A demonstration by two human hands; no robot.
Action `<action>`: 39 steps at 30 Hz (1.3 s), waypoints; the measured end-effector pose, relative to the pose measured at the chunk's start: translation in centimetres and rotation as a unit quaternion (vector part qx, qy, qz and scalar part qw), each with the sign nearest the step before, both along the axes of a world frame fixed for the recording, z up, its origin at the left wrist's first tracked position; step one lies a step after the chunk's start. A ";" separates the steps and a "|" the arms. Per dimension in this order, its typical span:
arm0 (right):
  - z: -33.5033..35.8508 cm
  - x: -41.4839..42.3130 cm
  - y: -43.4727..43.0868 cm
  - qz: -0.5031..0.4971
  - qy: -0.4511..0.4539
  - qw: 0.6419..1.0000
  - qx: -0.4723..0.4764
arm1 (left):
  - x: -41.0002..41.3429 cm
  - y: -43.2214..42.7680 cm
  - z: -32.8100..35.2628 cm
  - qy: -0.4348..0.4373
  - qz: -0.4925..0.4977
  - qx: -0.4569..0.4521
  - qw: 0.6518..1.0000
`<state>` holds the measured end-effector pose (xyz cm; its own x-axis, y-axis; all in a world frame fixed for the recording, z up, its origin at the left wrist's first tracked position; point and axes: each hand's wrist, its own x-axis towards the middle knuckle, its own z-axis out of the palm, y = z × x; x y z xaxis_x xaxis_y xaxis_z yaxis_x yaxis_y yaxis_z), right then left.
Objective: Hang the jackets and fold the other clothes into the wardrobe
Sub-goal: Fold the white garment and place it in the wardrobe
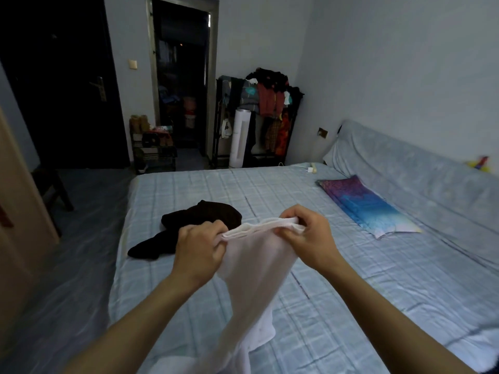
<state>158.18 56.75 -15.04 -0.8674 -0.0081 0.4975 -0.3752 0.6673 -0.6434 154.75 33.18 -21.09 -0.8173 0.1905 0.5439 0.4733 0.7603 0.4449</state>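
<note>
A white garment [253, 268] hangs above the bed, held up by its top edge. My left hand [199, 252] grips the left end of that edge and my right hand [310, 238] pinches the right end. The cloth drapes down between my forearms toward the bottom of the view. A crumpled black garment [194, 220] lies on the bed just beyond my left hand.
The bed [351, 292] has a light blue checked sheet. A purple and blue pillow [367, 206] lies at its right. A clothes rack [267, 112] full of clothes stands against the far wall. A shoe shelf [154, 149] stands by a dark doorway [181, 85]. A wooden panel [24, 201] is at the left.
</note>
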 end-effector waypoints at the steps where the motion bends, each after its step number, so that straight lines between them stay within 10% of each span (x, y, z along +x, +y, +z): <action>1: 0.2 0.6 0.7 0.016 0.005 1.000 0.027 | -0.1 -0.4 0.9 0.005 -0.005 -0.010 1.000; 8: -0.5 4.6 5.7 0.055 0.062 0.975 0.209 | 3.3 0.6 7.4 0.225 -0.070 -0.182 0.955; 17: 0.4 9.4 12.7 -0.001 0.164 0.971 0.173 | 11.1 8.5 11.5 0.319 -0.041 -0.202 0.925; 31: 13.1 8.8 19.5 0.075 0.285 0.956 0.017 | 14.2 13.1 22.5 0.266 -0.081 -0.062 0.959; 39: 8.1 0.1 21.5 0.143 0.123 0.978 0.084 | 3.8 12.6 16.6 0.006 -0.182 -0.030 0.983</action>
<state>158.32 78.24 -6.91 -0.6710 -0.3336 0.6622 -0.6927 0.6006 -0.3994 158.55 45.77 -4.49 -0.6826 0.5011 0.5319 0.7238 0.5643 0.3972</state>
